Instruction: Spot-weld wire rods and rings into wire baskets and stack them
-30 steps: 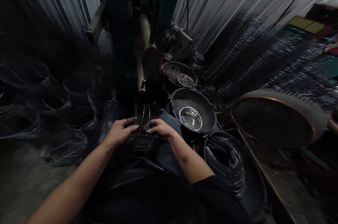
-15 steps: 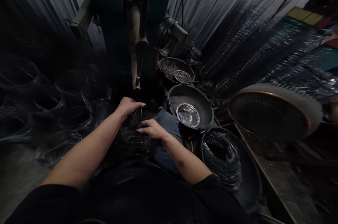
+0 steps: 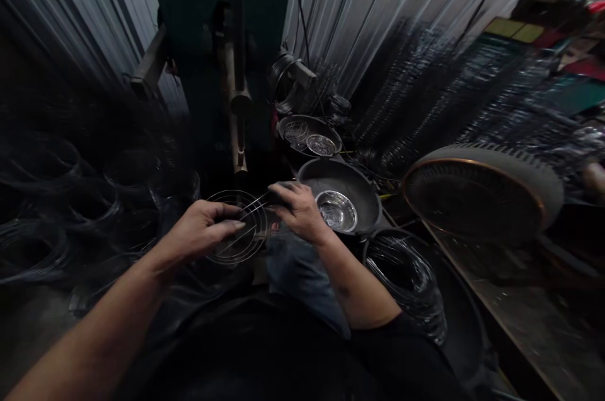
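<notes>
A round wire rack (image 3: 259,238) of thin concentric rings is in front of me, with two straight wires (image 3: 255,204) slanting across it. My left hand (image 3: 208,224) pinches the lower left end of the wires between thumb and fingers. At their upper right end, the closed fingers of my right hand (image 3: 299,209) grip the wires. Whether those wires are joined to the rings is too dark to make out. Just right of my right hand, a shiny metal bowl (image 3: 336,212) with small bits in it sits in a dark round pan (image 3: 362,183).
A dark machine with a vertical bar (image 3: 239,82) stands ahead. Behind the pan is another pan (image 3: 309,120) holding ring-shaped wire pieces. A wire coil (image 3: 416,290) lies at lower right, below a round ribbed object (image 3: 477,199). Wire ring stacks (image 3: 85,199) fill the left.
The wires have swung from upright to slanting, and the rack's rings now face me. My right hand has moved up and right; my left hand is lower and left.
</notes>
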Tool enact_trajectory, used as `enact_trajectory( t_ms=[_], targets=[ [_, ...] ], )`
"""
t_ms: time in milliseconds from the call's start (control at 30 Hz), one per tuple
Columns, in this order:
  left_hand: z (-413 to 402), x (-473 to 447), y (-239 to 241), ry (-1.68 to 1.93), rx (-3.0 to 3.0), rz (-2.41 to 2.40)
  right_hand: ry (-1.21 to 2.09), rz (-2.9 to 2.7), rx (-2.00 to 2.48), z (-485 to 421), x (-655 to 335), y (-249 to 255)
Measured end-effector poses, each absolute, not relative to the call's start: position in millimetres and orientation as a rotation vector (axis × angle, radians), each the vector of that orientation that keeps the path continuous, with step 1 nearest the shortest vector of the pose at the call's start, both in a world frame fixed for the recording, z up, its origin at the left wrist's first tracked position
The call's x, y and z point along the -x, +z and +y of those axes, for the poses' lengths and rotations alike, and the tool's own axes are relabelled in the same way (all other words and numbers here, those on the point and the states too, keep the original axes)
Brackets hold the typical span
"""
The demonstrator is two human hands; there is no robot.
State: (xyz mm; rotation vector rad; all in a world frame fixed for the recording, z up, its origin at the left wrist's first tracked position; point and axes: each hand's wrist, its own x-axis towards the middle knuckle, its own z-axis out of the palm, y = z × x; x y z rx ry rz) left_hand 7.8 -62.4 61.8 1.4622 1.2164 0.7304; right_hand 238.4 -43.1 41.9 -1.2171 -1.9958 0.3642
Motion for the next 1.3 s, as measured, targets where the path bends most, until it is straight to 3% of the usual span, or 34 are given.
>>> enact_trajectory(
  t_ms=[367,633,967,1300],
  targets=[
    [-73.3,21.9,74.1,0.914,-1.575,1.245,0.797,-1.754,0.881,-37.0,-202.4,39.9],
    [-43.1,13.8,34.3,1.298,-2.423,1.404,0.568,-1.766,0.941,-24.7,-190.3,50.3],
    [23.0,14.4,37.4,0.911,-2.616,1.528,0.115,-2.327,1.399,35.4,-184.9,55.7],
    [57.0,7.4,26.4,0.750,-2.586,1.538,-0.008,-2.541,1.673,65.6,-179.4,52.5]
  ],
)
